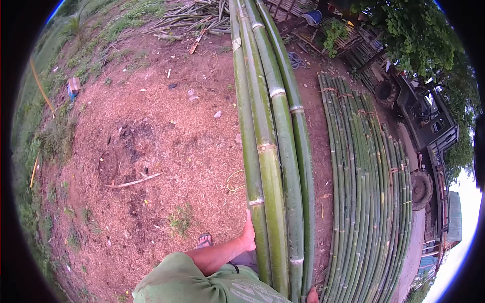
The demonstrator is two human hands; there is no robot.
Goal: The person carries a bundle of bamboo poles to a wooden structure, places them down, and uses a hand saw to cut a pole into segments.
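A bundle of long green bamboo poles [266, 136] runs from the top of the view down to the body in a green shirt. My left hand [248, 233] presses against the left side of the bundle, its fingers pointing up along the outermost pole; most of them are hidden. At the bottom edge, only a small part of my right hand [312, 295] shows beside the right side of the same bundle. Its fingers are mostly out of sight.
On the right lies a wide tied row of green bamboo poles [361, 192], with a parked vehicle [429, 121] beyond it. Cut bamboo pieces [202, 17] are heaped at the top. A curved stick [134, 183] and a yellow loop [234, 182] lie on the ground.
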